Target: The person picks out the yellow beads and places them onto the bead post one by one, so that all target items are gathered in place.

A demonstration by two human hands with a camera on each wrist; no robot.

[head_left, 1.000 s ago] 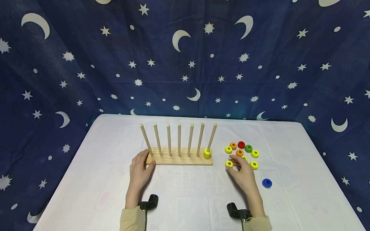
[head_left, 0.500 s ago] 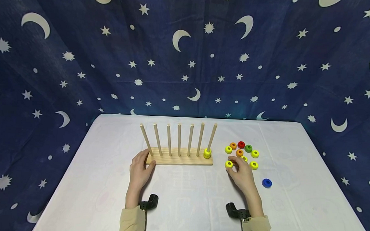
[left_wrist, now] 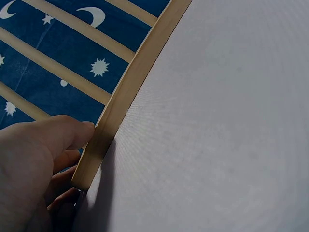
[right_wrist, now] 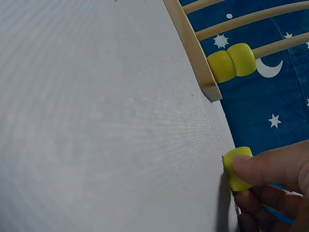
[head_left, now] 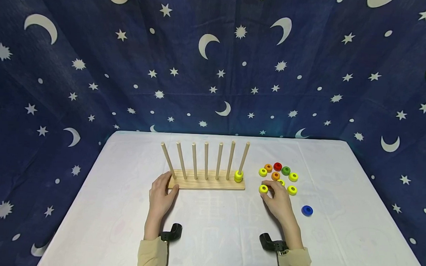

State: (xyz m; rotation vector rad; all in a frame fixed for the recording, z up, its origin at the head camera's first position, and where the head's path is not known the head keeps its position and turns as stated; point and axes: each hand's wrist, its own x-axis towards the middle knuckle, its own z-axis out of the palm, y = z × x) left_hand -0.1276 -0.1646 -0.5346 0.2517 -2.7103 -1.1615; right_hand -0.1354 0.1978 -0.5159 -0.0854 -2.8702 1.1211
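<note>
A wooden peg rack (head_left: 207,184) with several upright pegs stands mid-table. My left hand (head_left: 161,196) grips its left end, thumb along the front edge and the other fingers behind, as the left wrist view also shows. Two yellow beads (head_left: 238,176) are stacked at the bottom of the rightmost peg; the other pegs are bare. To the right of the rack, my right hand (head_left: 278,201) pinches a yellow bead (head_left: 263,189) between thumb and fingers. In the right wrist view this bead (right_wrist: 229,169) sits close to the white tabletop, partly covered by the thumb.
Behind the right hand lie loose beads: a red bead (head_left: 277,166), a green bead (head_left: 286,170), orange ones (head_left: 275,176) and several yellow ones (head_left: 292,190), one partly hidden. A blue bead (head_left: 307,210) lies apart, nearer the right forearm. A star-patterned cloth (head_left: 215,69) hangs behind the table.
The right hand and wrist have shifted very slightly to the left, fingers staying at the same yellow bead. The left hand and the rack have not moved.
</note>
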